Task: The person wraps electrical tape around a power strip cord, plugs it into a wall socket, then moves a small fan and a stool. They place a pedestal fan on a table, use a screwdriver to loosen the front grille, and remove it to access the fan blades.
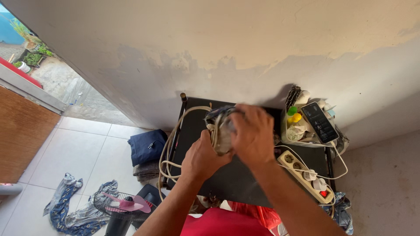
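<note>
Both hands meet over the middle of a black flat-topped table (245, 179) that stands against a stained, peeling cream wall (227, 48). The left hand (202, 158) is curled closed around the lower side of a small crumpled bundle of grey and dark cloth (222, 131), thumb up against it, while the right hand (253, 134) lies over the bundle from above with its fingers bent down around the top, so the bundle is pinched between the two palms just above the tabletop; the motion blur there hides what exactly the bundle is. A thick cream cable (171, 148) loops off the left edge of the table and runs up toward the bundle, passing just beside the left hand. On the right part of the table lies a cream power strip with a red switch (302, 175), with a white plug seated in it and thin white leads trailing over the edge. Behind it, near the wall, a pale tray of small clutter (292, 136) holds a dark bristled brush (292, 97), a yellow and green bottle (294, 115) and a black smartphone (320, 122) leaning across its right side. On the white tiled floor (83, 153) to the left sit a folded navy garment (147, 147), a blue patterned cloth (65, 205) and a black wire-caged fan with pink blades (122, 204). Red fabric (223, 223) shows at the bottom edge, nearest the camera.
</note>
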